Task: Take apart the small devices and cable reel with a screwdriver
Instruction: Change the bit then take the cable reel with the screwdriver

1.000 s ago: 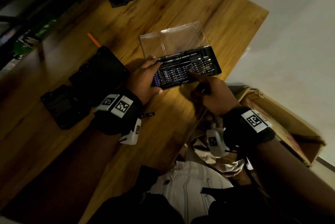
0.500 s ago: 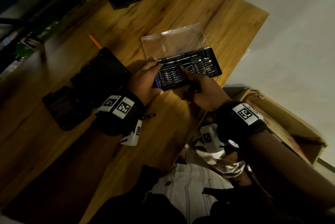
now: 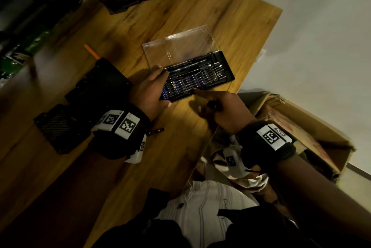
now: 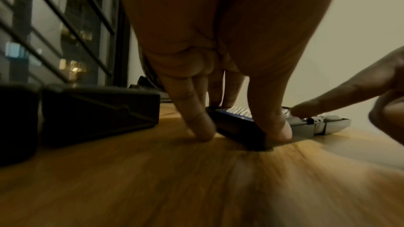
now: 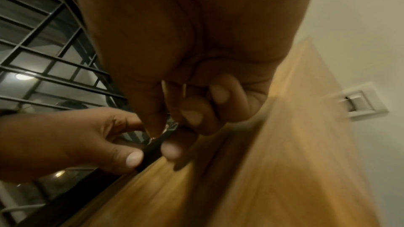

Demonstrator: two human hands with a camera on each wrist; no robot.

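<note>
The bit case (image 3: 198,79) lies open on the table (image 3: 180,17), its clear lid (image 3: 178,47) folded flat on the far side and rows of bits standing in the black tray. The left hand (image 3: 148,91) holds the case's near-left end: in the left wrist view the thumb (image 4: 273,123) presses the near edge and the fingers (image 4: 196,120) come down along the end wall, their tips on the wood. So the left grip is closed round the case end.

The right hand (image 3: 226,109) reaches in from the near right. Its forefinger (image 4: 323,103) is stretched out with the tip on the bits at the near row, while the other fingers are curled back toward the palm. A small dark object (image 3: 212,105) shows against the curled fingers in the head view; what it is cannot be told, nor whether the right grip holds it.

Two black devices lie left of the case: a larger box (image 3: 102,85) just beside the left hand, and a flat grilled one (image 3: 58,127) nearer the table edge. A short dark bit (image 3: 156,131) lies on the wood by the left wrist. An orange strip (image 3: 90,51) lies beyond the box. A cardboard carton (image 3: 313,143) stands on the floor off the table's right edge.
</note>
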